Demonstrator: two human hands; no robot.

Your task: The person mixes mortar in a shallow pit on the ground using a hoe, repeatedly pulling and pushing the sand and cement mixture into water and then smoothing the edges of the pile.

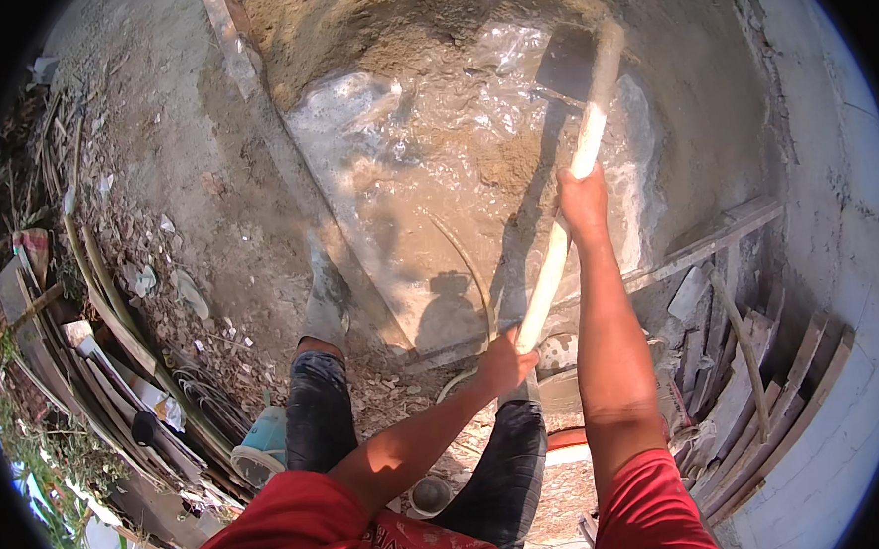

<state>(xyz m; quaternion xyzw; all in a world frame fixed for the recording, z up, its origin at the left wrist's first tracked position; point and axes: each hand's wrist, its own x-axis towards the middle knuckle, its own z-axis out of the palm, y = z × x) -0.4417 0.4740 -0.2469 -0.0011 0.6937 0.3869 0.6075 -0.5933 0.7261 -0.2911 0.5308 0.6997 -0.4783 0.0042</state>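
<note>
Both my hands grip the pale wooden handle of a hoe (558, 253), which slants away from me to the upper right. My left hand (504, 364) is closed around the near end of the handle. Farther up the shaft, my right hand (583, 203) is wrapped around it with the arm stretched out. The hoe's dark, flat blade (567, 61) is over the far right part of a wet grey-brown mortar mix (435, 180); whether its edge is in the mix I cannot tell. Damp sand (367, 20) is heaped along the far side.
Wooden boards (301, 182) edge the mix on the left and near side. A hose (463, 253) curves into it. Buckets (259, 443) and a small round container (430, 496) stand near my legs. Scrap wood (754, 397) leans by the white wall (846, 253) at right; more planks lie left.
</note>
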